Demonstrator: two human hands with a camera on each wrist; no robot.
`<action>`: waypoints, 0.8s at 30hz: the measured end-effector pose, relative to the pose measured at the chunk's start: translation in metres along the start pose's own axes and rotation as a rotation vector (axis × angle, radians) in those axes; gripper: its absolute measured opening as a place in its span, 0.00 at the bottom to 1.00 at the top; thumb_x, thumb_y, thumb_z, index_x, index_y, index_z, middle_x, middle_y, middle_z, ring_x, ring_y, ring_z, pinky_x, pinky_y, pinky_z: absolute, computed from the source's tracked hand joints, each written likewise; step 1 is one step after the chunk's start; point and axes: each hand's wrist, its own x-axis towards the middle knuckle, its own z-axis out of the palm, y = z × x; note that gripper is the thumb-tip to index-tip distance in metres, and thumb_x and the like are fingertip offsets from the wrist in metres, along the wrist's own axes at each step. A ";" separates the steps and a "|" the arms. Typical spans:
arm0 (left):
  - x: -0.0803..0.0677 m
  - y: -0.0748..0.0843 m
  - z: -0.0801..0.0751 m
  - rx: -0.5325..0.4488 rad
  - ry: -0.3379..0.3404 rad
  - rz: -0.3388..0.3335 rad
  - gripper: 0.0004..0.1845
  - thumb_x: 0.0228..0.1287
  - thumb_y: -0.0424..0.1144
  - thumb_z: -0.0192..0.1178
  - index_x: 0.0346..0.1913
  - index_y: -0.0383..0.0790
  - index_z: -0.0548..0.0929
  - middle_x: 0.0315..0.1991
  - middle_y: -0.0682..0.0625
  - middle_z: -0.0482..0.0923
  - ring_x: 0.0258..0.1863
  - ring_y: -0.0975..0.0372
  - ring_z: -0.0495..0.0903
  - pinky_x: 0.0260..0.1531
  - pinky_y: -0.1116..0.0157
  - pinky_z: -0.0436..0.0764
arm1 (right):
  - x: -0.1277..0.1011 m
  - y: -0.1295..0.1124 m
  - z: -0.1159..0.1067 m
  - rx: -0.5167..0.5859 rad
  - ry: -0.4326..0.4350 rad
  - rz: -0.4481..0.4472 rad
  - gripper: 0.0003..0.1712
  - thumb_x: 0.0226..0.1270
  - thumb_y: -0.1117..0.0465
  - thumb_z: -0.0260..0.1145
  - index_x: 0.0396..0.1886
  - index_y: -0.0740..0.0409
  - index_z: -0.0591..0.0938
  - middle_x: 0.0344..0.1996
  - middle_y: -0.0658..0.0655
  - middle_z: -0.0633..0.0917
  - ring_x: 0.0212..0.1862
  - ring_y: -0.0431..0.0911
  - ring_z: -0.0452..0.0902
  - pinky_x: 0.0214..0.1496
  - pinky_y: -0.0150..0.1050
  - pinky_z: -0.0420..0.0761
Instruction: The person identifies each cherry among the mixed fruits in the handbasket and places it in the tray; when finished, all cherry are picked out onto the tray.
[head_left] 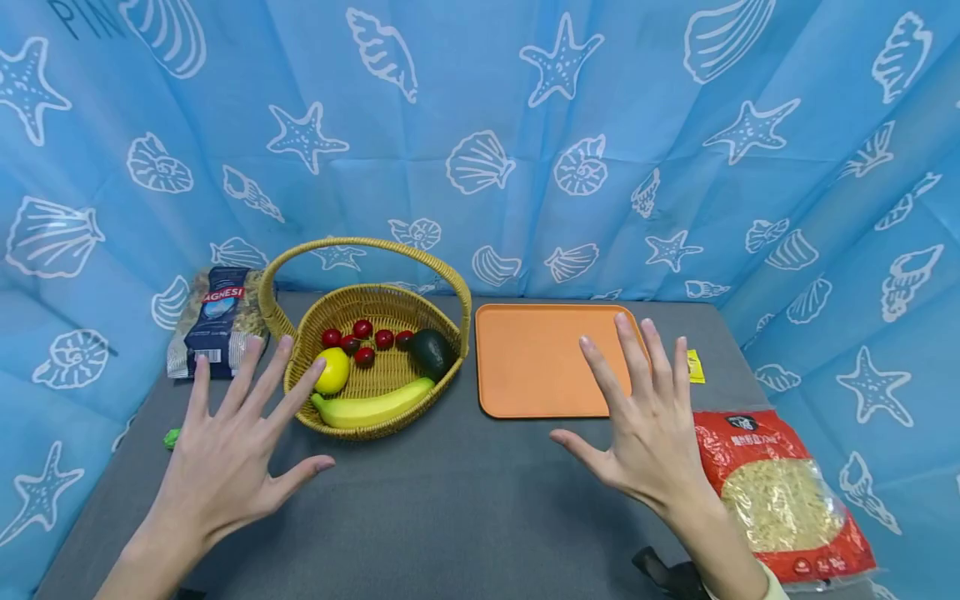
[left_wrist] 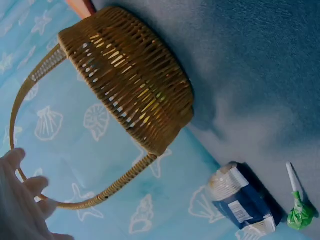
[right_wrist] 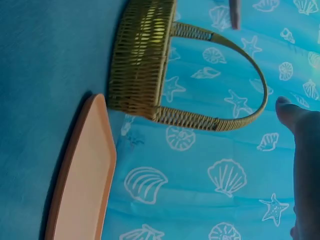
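All spread, left fingers [head_left: 296,399] hover before the wicker basket [head_left: 386,373], right fingers [head_left: 632,357] before the orange tray [head_left: 536,362]

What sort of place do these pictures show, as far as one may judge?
Probably a small staged tabletop, perhaps a recording booth: a blue seashell-print curtain hangs behind and beside the grey table, which carries a wicker basket and an orange tray.

Booth-like setup: seashell-print curtain [head_left: 525,204] behind and beside grey table [head_left: 465,508].
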 end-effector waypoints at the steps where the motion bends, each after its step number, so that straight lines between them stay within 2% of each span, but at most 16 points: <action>1: 0.000 0.000 0.000 -0.011 -0.010 -0.012 0.54 0.67 0.88 0.32 0.89 0.63 0.54 0.91 0.45 0.48 0.91 0.45 0.43 0.85 0.27 0.35 | 0.001 -0.002 0.000 0.014 -0.009 0.002 0.58 0.72 0.14 0.41 0.86 0.47 0.66 0.87 0.67 0.59 0.89 0.64 0.47 0.86 0.77 0.46; 3: -0.001 -0.001 0.000 -0.042 -0.021 -0.040 0.53 0.68 0.86 0.41 0.88 0.61 0.58 0.88 0.43 0.58 0.88 0.42 0.55 0.84 0.26 0.43 | 0.005 -0.006 0.001 0.048 -0.031 0.008 0.57 0.73 0.15 0.42 0.86 0.46 0.65 0.87 0.66 0.59 0.89 0.64 0.49 0.85 0.77 0.50; 5: -0.001 -0.002 0.000 -0.073 -0.029 -0.071 0.51 0.68 0.80 0.55 0.86 0.57 0.64 0.82 0.42 0.69 0.81 0.41 0.68 0.81 0.26 0.54 | 0.009 -0.011 0.004 0.100 -0.042 0.004 0.55 0.74 0.16 0.44 0.86 0.47 0.65 0.87 0.65 0.60 0.87 0.65 0.52 0.83 0.76 0.56; 7: 0.000 -0.002 0.002 -0.103 -0.039 -0.110 0.47 0.65 0.71 0.68 0.81 0.52 0.72 0.75 0.40 0.78 0.72 0.40 0.77 0.75 0.27 0.67 | 0.013 -0.015 0.007 0.163 -0.042 -0.009 0.52 0.77 0.20 0.47 0.86 0.49 0.66 0.86 0.65 0.63 0.84 0.66 0.58 0.79 0.75 0.63; 9: 0.000 -0.003 0.004 -0.130 -0.053 -0.158 0.41 0.63 0.61 0.75 0.75 0.46 0.79 0.69 0.39 0.83 0.64 0.39 0.82 0.65 0.28 0.76 | 0.016 -0.020 0.012 0.244 -0.054 -0.016 0.48 0.79 0.25 0.54 0.85 0.50 0.67 0.84 0.65 0.65 0.81 0.66 0.63 0.75 0.74 0.70; 13: -0.001 -0.009 0.011 -0.211 -0.131 -0.286 0.35 0.67 0.53 0.76 0.71 0.38 0.82 0.67 0.34 0.83 0.62 0.35 0.83 0.57 0.30 0.82 | 0.025 -0.029 0.022 0.442 -0.108 0.010 0.44 0.73 0.44 0.74 0.83 0.51 0.69 0.81 0.64 0.70 0.77 0.62 0.70 0.68 0.70 0.79; 15: -0.002 -0.013 0.016 -0.267 -0.179 -0.347 0.34 0.72 0.53 0.73 0.71 0.34 0.80 0.69 0.31 0.80 0.64 0.33 0.80 0.59 0.29 0.80 | 0.031 -0.034 0.027 0.560 -0.139 0.035 0.45 0.67 0.54 0.80 0.80 0.52 0.72 0.77 0.62 0.73 0.74 0.57 0.73 0.66 0.64 0.83; 17: -0.002 -0.017 0.021 -0.324 -0.213 -0.393 0.33 0.75 0.52 0.69 0.71 0.31 0.80 0.69 0.29 0.78 0.66 0.32 0.79 0.61 0.29 0.79 | 0.038 -0.040 0.034 0.680 -0.167 0.053 0.42 0.64 0.61 0.81 0.76 0.55 0.75 0.72 0.61 0.77 0.70 0.54 0.78 0.65 0.58 0.86; 20: 0.000 -0.023 0.028 -0.401 -0.241 -0.439 0.31 0.77 0.51 0.68 0.70 0.30 0.79 0.69 0.28 0.77 0.66 0.32 0.78 0.63 0.29 0.78 | 0.050 -0.048 0.047 0.858 -0.245 0.094 0.33 0.68 0.64 0.79 0.70 0.56 0.78 0.65 0.60 0.83 0.63 0.50 0.83 0.61 0.49 0.90; 24: 0.002 -0.028 0.035 -0.482 -0.244 -0.472 0.31 0.76 0.48 0.69 0.71 0.32 0.78 0.69 0.29 0.77 0.65 0.33 0.79 0.62 0.30 0.78 | 0.068 -0.062 0.068 1.026 -0.380 0.126 0.25 0.72 0.65 0.75 0.66 0.58 0.81 0.59 0.60 0.87 0.57 0.52 0.87 0.60 0.50 0.91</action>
